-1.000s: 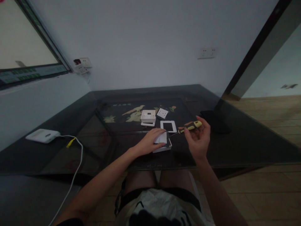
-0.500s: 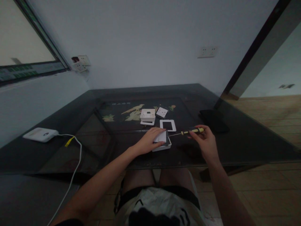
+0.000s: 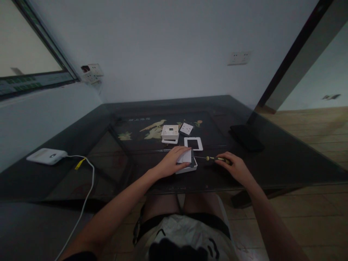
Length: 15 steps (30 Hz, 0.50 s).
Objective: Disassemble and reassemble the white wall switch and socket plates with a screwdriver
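Screwdriver (image 3: 211, 158): probably light, stiff; best gripped by handle (image 3: 208, 158).
White block (image 3: 186, 157): likely rigid; best steadied by sides, near worktop's (image 3: 214, 179) front edge.
Left hand (image 3: 174, 161): clasping block.
Right hand (image 3: 232, 164): pinching screwdriver.

- Near the front edge of the desk (image 3: 282, 159), a shallow box (image 3: 187, 170) lies before me, a socket unit (image 3: 185, 157) above it under my left fingers (image 3: 181, 149).
- To its right is the screwdriver (image 3: 211, 158) in my right fingers (image 3: 230, 156), its shaft pointing left at the unit.
- Just behind the unit lies a square frame (image 3: 201, 144).
- Behind and left of that frame, a deeper box (image 3: 170, 133) sits on another frame (image 3: 170, 141), screws (image 3: 165, 145) just before them.
- Right beside the deeper box is a socket panel (image 3: 186, 128).
- Far to my left, a corded device (image 3: 47, 156).
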Each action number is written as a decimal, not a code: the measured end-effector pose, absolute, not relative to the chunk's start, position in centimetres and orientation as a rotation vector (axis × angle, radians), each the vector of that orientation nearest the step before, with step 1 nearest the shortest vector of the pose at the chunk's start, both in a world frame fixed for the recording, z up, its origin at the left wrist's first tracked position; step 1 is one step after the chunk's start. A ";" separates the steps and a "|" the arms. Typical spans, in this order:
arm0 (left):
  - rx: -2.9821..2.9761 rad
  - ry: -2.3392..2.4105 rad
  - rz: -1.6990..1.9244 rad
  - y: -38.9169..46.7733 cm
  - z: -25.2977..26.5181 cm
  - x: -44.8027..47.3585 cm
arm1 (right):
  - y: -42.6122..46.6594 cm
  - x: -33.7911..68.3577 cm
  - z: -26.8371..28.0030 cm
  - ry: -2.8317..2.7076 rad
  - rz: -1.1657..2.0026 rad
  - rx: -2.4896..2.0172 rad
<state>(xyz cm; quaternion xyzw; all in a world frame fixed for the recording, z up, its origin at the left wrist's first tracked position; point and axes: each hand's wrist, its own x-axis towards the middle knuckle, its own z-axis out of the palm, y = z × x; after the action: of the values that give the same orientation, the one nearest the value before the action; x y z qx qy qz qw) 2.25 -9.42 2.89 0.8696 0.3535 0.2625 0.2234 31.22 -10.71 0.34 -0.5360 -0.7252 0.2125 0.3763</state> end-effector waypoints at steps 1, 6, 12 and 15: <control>2.393 0.977 0.738 -9.5 2.9 2.3 | -10.7 31.2 0.3 -1.849 0.550 -1.374; 2.336 0.967 0.858 -9.5 2.8 2.5 | -10.9 31.6 0.0 -1.734 0.567 -1.426; 2.289 1.116 1.088 -8.8 3.6 1.6 | -11.0 32.0 -0.2 -1.549 0.528 -1.424; 2.323 1.160 1.107 -7.4 4.4 1.5 | -11.2 31.9 0.0 -1.438 0.516 -1.441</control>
<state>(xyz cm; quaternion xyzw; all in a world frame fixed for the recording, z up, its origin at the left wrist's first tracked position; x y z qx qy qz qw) 1.48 -7.37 4.43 0.8126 0.4057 0.3870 0.1588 31.86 -11.24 -0.01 -0.5950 -0.5940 0.2133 0.4975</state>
